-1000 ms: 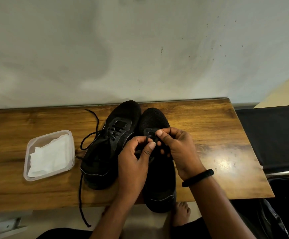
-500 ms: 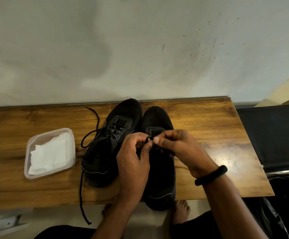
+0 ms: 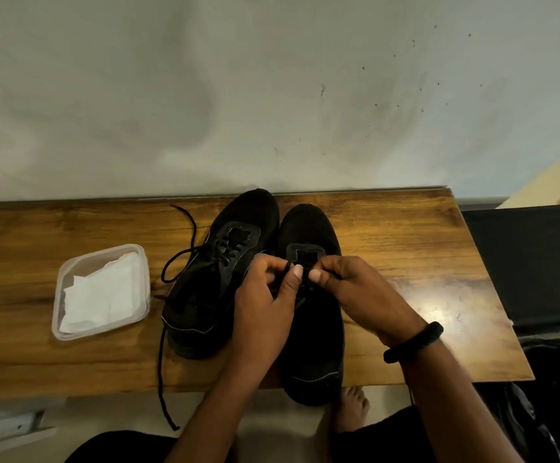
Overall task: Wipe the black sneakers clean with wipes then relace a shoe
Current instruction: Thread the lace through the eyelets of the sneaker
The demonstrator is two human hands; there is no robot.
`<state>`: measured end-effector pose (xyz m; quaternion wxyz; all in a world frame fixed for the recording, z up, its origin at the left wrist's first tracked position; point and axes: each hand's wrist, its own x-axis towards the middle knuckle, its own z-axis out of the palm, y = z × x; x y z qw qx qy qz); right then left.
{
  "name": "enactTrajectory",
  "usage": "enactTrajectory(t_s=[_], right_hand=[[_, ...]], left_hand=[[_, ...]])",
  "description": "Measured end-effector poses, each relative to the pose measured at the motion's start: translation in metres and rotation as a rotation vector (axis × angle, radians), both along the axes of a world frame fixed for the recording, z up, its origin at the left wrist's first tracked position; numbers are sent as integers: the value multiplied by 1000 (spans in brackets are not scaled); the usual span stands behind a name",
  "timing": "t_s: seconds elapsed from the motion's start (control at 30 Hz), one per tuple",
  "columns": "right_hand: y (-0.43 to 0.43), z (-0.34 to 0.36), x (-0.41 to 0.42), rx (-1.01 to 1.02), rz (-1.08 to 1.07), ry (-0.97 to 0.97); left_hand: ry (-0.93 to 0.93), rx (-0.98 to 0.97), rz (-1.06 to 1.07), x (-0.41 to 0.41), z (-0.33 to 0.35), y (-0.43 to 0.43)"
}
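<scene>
Relacing underway!
Left hand (image 3: 265, 305) and right hand (image 3: 355, 292) pinch the lace (image 3: 287, 264) over the sneaker (image 3: 308, 225); feed 1 eyelet squarely.

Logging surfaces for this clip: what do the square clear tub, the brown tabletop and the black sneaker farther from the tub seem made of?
Square clear tub: likely translucent plastic; white wipes show through its walls. Brown tabletop: wood or wood-look laminate, glossy; grain lines, bright glare. Black sneaker farther from the tub: matte mesh fabric; tiny holes across the toe.
</scene>
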<state>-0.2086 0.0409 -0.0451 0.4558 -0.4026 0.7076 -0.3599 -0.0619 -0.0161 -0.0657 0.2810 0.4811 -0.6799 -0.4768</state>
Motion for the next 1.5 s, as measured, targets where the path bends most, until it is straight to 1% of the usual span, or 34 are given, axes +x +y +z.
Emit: enactTrajectory(t_s=[0.07,0.17,0.27,0.37,0.43,0.5,0.57,0.67,0.77,0.93,1.0,1.1,1.2,1.37,1.5], right_hand=[[1,-1,0,2,-2,-32],[1,-1,0,-5,-13,-56],[1,-1,3,-33,-77,25],[5,-2,14,-133,-298,140],[12,1,22,-207,-425,259],[19,3,28,-175,-404,372],[21,4,34,-89,-335,368],[18,5,39,-54,-335,349],[16,7,43,-41,-377,263],[14,9,36,0,-470,-163],[13,11,34,-13,-477,-287],[9,15,33,-42,-456,-415],[6,14,31,-57,-448,-436],[3,7,33,-66,-497,-386],[2,6,34,-71,-492,-372]], left_hand=[[29,85,23,-1,1,-1],[150,275,55,0,3,-1],[252,389,93,1,4,-2],[295,423,112,0,6,-2],[303,434,122,-1,7,-2],[307,448,128,-1,7,-2],[308,460,126,-1,7,-1],[314,474,127,0,7,-1],[290,459,116,0,8,-2],[291,472,57,2,10,-3],[293,491,5,3,12,-5],[306,545,-53,7,12,-10],[333,579,-87,8,12,-11],[280,502,-90,6,13,-6],[289,491,-52,5,14,-5]])
